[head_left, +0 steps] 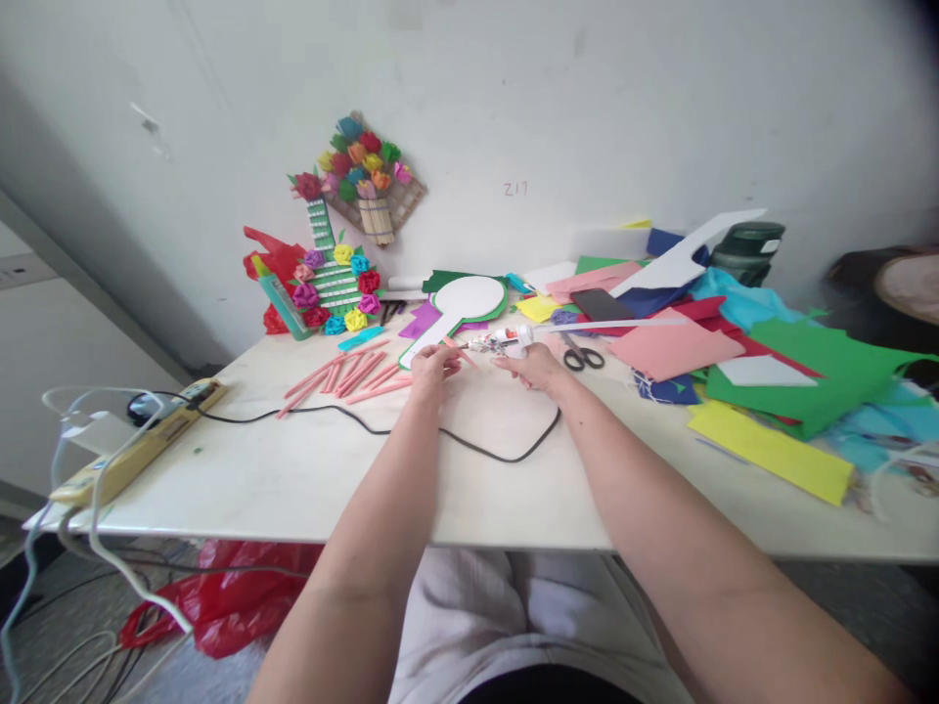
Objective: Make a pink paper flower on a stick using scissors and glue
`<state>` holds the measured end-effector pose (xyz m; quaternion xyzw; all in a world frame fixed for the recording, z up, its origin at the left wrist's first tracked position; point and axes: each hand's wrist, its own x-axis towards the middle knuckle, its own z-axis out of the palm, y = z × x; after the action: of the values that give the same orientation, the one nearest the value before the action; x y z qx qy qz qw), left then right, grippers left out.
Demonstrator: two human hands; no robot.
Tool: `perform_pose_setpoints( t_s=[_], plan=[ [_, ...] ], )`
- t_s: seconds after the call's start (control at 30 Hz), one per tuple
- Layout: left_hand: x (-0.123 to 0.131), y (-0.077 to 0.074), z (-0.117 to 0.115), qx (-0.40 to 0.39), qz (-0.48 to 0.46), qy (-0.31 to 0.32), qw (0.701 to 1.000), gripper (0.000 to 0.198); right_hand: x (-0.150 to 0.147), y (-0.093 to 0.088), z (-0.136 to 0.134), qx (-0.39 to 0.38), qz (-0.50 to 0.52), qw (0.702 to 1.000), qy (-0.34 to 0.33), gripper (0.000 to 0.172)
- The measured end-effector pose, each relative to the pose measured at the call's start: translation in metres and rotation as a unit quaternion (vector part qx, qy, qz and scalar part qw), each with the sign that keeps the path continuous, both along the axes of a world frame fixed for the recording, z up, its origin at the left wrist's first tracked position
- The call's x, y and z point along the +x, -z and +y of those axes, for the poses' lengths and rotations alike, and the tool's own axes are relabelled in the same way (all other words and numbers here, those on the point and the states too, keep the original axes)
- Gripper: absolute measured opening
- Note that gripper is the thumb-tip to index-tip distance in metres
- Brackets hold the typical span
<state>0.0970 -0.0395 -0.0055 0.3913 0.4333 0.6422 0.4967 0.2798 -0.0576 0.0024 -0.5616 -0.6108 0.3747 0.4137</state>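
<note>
My left hand point(432, 367) is closed in a pinch on a thin pink rolled paper stick point(461, 352), held just above the white table point(308, 469). My right hand point(535, 367) is wrapped round a white glue gun point(506, 340) whose tip points left at the stick's end. The gun's black cord point(469, 445) loops across the table towards a power strip point(132, 445) at the left edge. A pile of several more pink paper sticks point(344, 376) lies just left of my left hand.
A green and white mirror-shaped cutout point(466, 303) lies behind my hands. Scissors point(583, 354) and a phone point(600, 305) sit to the right, among coloured paper sheets point(792, 372). Paper-flower crafts point(337, 284) and a glue bottle point(279, 298) stand at the wall.
</note>
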Motion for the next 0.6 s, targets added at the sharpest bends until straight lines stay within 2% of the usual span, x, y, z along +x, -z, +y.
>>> perform_pose_setpoints(
  t_s=[0.6],
  plan=[
    [-0.0017,0.0016,0.0020,0.009,0.000,-0.011,1.000,0.017,-0.0011,-0.0008,-0.0006,-0.007,-0.009,1.000,0.001,0.025]
  ],
)
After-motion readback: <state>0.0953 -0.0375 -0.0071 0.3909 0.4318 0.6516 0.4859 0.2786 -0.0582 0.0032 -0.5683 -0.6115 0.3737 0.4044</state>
